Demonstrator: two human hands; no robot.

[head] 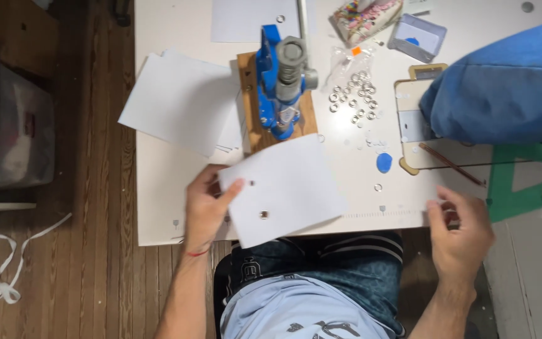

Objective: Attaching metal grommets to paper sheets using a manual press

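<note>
Left hand (pixel 205 210) pinches a flat white paper sheet (pixel 283 188); right hand (pixel 462 232) rests loosely curled, empty.

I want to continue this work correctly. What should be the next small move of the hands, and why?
Probably the right hand should pick one ring from the loose eyelets. The white sheet, held by the left hand, shows one fitted eyelet and one bare hole, and the right hand seems empty at the table edge.

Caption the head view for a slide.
Left hand holds a white sheet with an eyelet below a blue press; right hand rests at the table edge.
</note>
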